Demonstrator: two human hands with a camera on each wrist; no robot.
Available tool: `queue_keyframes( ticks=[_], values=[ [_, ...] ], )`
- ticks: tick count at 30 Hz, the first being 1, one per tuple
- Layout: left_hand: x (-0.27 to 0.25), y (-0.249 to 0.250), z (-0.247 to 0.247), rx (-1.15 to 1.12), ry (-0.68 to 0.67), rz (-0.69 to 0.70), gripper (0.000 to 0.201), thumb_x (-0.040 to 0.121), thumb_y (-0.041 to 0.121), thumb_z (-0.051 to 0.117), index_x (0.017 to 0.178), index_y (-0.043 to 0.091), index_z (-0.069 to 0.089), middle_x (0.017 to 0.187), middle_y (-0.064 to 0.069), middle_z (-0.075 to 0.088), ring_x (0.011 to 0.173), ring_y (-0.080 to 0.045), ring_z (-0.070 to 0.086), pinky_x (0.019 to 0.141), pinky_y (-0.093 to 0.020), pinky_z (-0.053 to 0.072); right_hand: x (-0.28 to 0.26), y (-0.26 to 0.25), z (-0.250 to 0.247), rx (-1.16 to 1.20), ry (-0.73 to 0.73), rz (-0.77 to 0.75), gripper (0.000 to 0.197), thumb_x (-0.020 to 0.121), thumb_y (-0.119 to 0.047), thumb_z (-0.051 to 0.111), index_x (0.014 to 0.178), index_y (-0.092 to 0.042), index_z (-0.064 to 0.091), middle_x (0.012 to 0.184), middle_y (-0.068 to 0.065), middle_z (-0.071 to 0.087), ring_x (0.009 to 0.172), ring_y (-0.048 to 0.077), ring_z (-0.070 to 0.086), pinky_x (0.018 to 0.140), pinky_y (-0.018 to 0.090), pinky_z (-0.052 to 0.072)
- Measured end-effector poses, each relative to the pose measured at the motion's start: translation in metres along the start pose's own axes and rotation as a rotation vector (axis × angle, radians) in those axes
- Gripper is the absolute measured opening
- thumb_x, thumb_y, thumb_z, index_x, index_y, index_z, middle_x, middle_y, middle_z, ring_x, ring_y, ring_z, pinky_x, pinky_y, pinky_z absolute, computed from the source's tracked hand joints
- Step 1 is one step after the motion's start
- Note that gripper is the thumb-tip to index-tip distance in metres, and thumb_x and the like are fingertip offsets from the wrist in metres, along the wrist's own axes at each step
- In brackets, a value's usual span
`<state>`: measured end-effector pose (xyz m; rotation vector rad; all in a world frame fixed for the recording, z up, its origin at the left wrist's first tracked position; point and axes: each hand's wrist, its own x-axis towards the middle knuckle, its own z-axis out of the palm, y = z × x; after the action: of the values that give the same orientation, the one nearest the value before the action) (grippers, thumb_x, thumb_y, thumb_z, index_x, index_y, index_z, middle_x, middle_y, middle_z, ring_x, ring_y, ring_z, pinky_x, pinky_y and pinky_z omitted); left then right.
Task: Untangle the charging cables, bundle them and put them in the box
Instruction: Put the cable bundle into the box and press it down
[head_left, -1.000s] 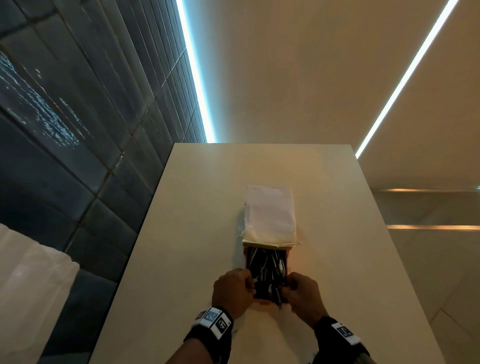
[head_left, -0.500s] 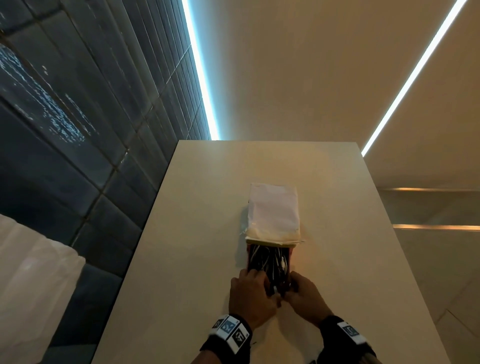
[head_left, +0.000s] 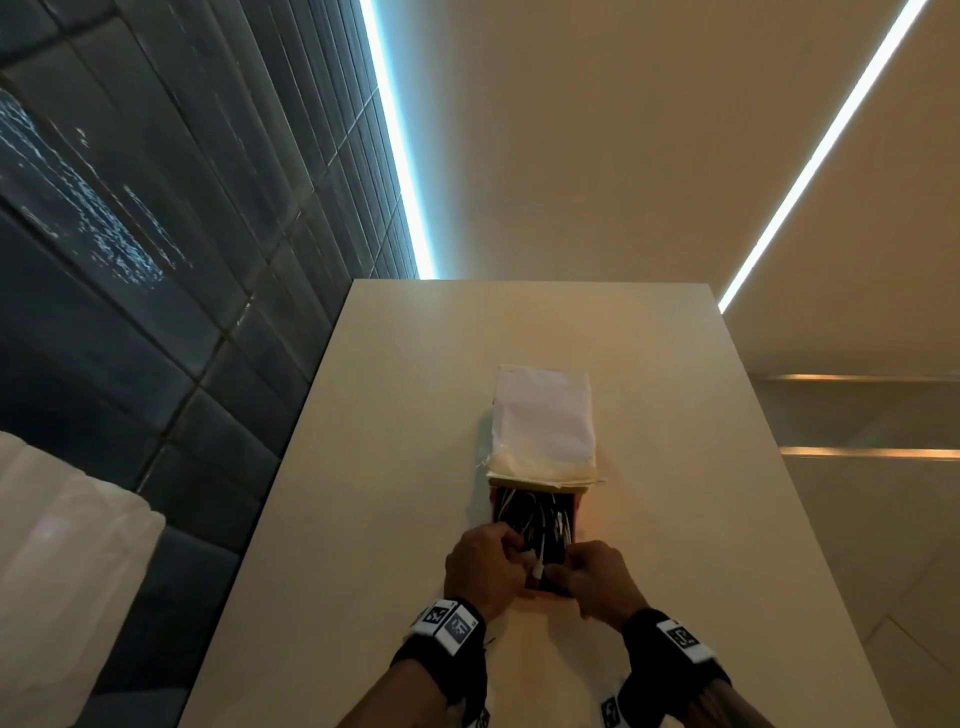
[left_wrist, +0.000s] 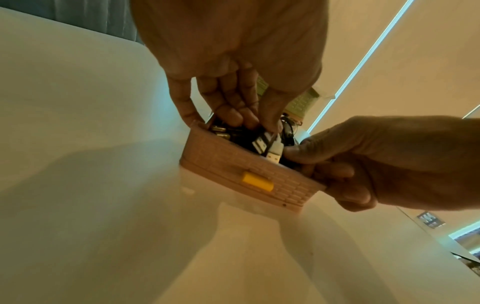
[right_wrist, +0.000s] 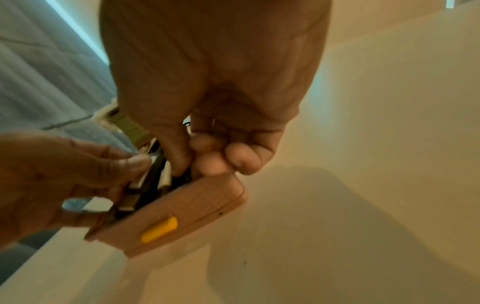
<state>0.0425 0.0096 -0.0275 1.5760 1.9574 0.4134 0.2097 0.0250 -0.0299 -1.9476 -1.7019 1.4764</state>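
Observation:
A pink box with a yellow latch lies on the table, its white-lined lid folded back on the far side. Black and white charging cables fill it. At its near end my left hand reaches inside and pinches cable ends between thumb and fingers, beside a white USB plug. My right hand grips the near right corner of the box, thumb inside on the cables and fingers curled outside the wall.
The beige table stretches away past the box. A dark tiled wall runs along its left side, and a white padded object sits low on the left. The table's right edge drops off to the floor.
My left hand, spread over the box's near end half a second ago, has drawn back to the left. A white plug now shows between the two hands.

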Motion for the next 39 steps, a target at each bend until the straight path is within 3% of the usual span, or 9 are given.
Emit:
queue_keyframes(
  ticks=[5, 10, 12, 15, 20, 24, 29, 33, 39],
  values=[
    [0.007, -0.004, 0.0, 0.022, 0.017, 0.016, 0.031, 0.074, 0.054, 0.071, 0.082, 0.026, 0.059, 0.085, 0.007, 0.069, 0.079, -0.013, 0.065, 0.063, -0.024, 0.045, -0.001, 0.003, 0.009, -0.165, 0.045, -0.049, 0.029, 0.079, -0.034, 0.07, 0.059, -0.021, 0.052, 0.061, -0.001, 0.055, 0.062, 0.02, 0.05, 0.054, 0.031, 0.037],
    [0.008, -0.003, 0.004, 0.118, -0.015, 0.092, 0.033, 0.079, 0.058, 0.065, 0.081, 0.027, 0.052, 0.089, 0.002, 0.068, 0.083, -0.018, 0.064, 0.064, -0.025, 0.041, -0.004, 0.019, 0.003, -0.016, -0.073, -0.11, 0.015, 0.09, -0.02, 0.063, 0.077, -0.013, 0.061, 0.065, -0.004, 0.059, 0.053, 0.008, 0.052, 0.055, 0.026, 0.047],
    [0.01, -0.004, 0.005, 0.157, -0.034, 0.121, 0.033, 0.081, 0.058, 0.062, 0.084, 0.026, 0.052, 0.09, 0.001, 0.068, 0.084, -0.02, 0.064, 0.065, -0.027, 0.043, -0.005, 0.019, -0.002, 0.122, -0.081, -0.082, 0.031, 0.097, -0.029, 0.056, 0.079, -0.004, 0.064, 0.059, 0.0, 0.063, 0.046, 0.014, 0.055, 0.052, 0.032, 0.05],
    [0.011, -0.004, 0.002, 0.205, -0.074, 0.157, 0.037, 0.081, 0.06, 0.061, 0.086, 0.024, 0.053, 0.091, 0.001, 0.066, 0.085, -0.02, 0.063, 0.066, -0.027, 0.042, -0.003, 0.009, -0.003, 0.221, 0.01, 0.006, 0.06, 0.098, -0.049, 0.045, 0.059, -0.006, 0.061, 0.044, 0.002, 0.058, 0.034, 0.017, 0.051, 0.042, 0.022, 0.043],
    [0.005, -0.007, 0.003, 0.172, -0.144, 0.17, 0.033, 0.073, 0.05, 0.071, 0.086, 0.022, 0.059, 0.093, 0.001, 0.063, 0.085, -0.019, 0.06, 0.068, -0.027, 0.045, 0.015, 0.005, 0.003, 0.424, 0.177, 0.174, 0.052, 0.088, -0.042, 0.067, 0.053, -0.011, 0.044, 0.041, 0.001, 0.04, 0.033, 0.016, 0.033, 0.042, 0.024, 0.029],
    [0.003, -0.014, -0.001, 0.066, -0.158, 0.161, 0.023, 0.072, 0.041, 0.074, 0.082, 0.025, 0.061, 0.091, 0.005, 0.061, 0.083, -0.014, 0.057, 0.066, -0.023, 0.04, 0.021, 0.01, 0.001, 0.476, 0.21, 0.217, 0.046, 0.078, -0.037, 0.079, 0.063, -0.007, 0.047, 0.042, 0.005, 0.044, 0.035, 0.017, 0.039, 0.041, 0.026, 0.036],
    [-0.01, -0.017, -0.006, 0.008, -0.101, 0.15, 0.026, 0.072, 0.046, 0.073, 0.085, 0.026, 0.061, 0.091, 0.007, 0.063, 0.083, -0.012, 0.058, 0.07, -0.025, 0.046, 0.028, 0.01, 0.008, 0.294, 0.28, 0.167, 0.047, 0.073, -0.045, 0.08, 0.063, -0.012, 0.048, 0.055, 0.008, 0.056, 0.051, 0.026, 0.056, 0.051, 0.041, 0.051],
    [-0.023, 0.003, 0.004, 0.119, -0.001, 0.14, 0.036, 0.07, 0.055, 0.071, 0.085, 0.025, 0.06, 0.089, 0.005, 0.062, 0.086, -0.015, 0.058, 0.074, -0.029, 0.043, 0.026, 0.015, 0.018, 0.295, 0.318, 0.131, 0.048, 0.076, -0.048, 0.076, 0.061, -0.013, 0.046, 0.058, 0.007, 0.051, 0.054, 0.025, 0.051, 0.052, 0.035, 0.042],
    [-0.011, 0.016, 0.013, 0.22, -0.057, 0.012, 0.036, 0.072, 0.058, 0.067, 0.09, 0.026, 0.061, 0.097, 0.005, 0.067, 0.1, -0.021, 0.056, 0.087, -0.037, 0.04, 0.016, 0.02, 0.023, 0.409, 0.263, 0.1, 0.038, 0.083, -0.034, 0.073, 0.067, -0.013, 0.046, 0.062, 0.005, 0.05, 0.058, 0.02, 0.047, 0.055, 0.034, 0.038]
  ],
)
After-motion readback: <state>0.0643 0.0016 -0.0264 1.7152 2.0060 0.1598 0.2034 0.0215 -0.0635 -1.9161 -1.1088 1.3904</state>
